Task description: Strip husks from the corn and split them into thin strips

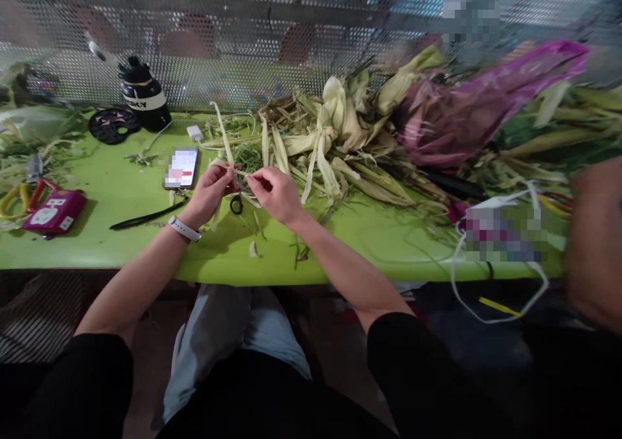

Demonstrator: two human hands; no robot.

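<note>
Both my hands work over the middle of a lime-green table. My left hand, with a white band on the wrist, is closed around a pale corn-husk strip that rises from its fingers. My right hand pinches the other end of a thin husk strip stretched between the two hands. A pair of scissors lies on the table just under my hands. A big heap of corn husks lies right behind them.
A phone with a cable and white charger lies left of my hands. A black bottle and black disc stand at the back left, a magenta device at far left. A purple plastic bag tops the husks; perforated metal wall behind.
</note>
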